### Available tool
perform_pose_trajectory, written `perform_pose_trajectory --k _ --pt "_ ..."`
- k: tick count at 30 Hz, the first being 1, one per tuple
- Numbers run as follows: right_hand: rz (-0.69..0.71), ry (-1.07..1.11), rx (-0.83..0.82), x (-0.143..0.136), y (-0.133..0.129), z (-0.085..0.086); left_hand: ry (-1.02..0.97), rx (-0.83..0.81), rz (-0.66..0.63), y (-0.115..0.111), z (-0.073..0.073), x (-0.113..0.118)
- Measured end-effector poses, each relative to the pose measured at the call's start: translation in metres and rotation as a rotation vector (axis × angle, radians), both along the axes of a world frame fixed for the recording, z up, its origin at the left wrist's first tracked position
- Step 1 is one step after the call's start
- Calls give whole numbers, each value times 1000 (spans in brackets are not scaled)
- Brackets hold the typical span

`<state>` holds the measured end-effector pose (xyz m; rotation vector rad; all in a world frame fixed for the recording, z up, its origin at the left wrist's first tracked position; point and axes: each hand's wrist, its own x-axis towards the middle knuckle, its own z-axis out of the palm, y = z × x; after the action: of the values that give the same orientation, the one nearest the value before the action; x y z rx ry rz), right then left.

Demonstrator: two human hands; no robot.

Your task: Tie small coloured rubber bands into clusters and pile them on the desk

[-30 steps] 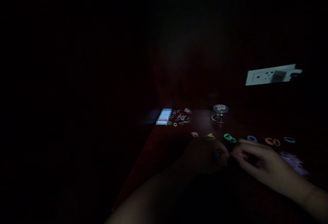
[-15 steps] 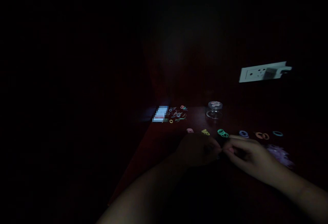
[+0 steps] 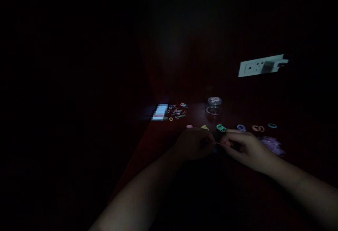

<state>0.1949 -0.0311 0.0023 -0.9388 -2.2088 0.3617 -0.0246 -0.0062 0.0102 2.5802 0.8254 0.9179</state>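
My left hand (image 3: 195, 143) and my right hand (image 3: 241, 147) face each other low over the dark red table, fingertips pinched. A thin pale strand shows between the two pinches; it is too small and dim to name. Beyond the hands runs a row of small bands, like hair ties: pink (image 3: 189, 126), yellow (image 3: 205, 127), green (image 3: 221, 128), blue-violet (image 3: 241, 128), orange (image 3: 257, 128) and teal (image 3: 272, 125). A pile of pale purple bands (image 3: 272, 145) lies beside my right wrist, partly hidden by it.
A clear lidded jar (image 3: 214, 106) stands behind the row. At the far left a lit phone (image 3: 160, 112) lies beside scattered small bands and strips (image 3: 178, 111). A wall socket (image 3: 260, 66) with a plug is at the right. The room is very dark.
The whole view has shifted, so everything appears a little higher and further left. My hands have drawn slightly apart, and the pale strand between them is now easier to see.
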Motion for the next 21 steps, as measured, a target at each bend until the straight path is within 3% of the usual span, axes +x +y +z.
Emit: perform_pose_trajectory --k 7,12,17,21 --pt "12 14 6 -1 -1 3 77 73 -55 5 4 -6" --pt "-9 18 32 -1 -2 6 104 97 -79 22 11 -29" --pt "-17 30 46 -1 -2 7 197 -13 -41 39 13 -55" --pt "-19 37 51 -2 -2 8 222 -108 -19 42 11 -61"
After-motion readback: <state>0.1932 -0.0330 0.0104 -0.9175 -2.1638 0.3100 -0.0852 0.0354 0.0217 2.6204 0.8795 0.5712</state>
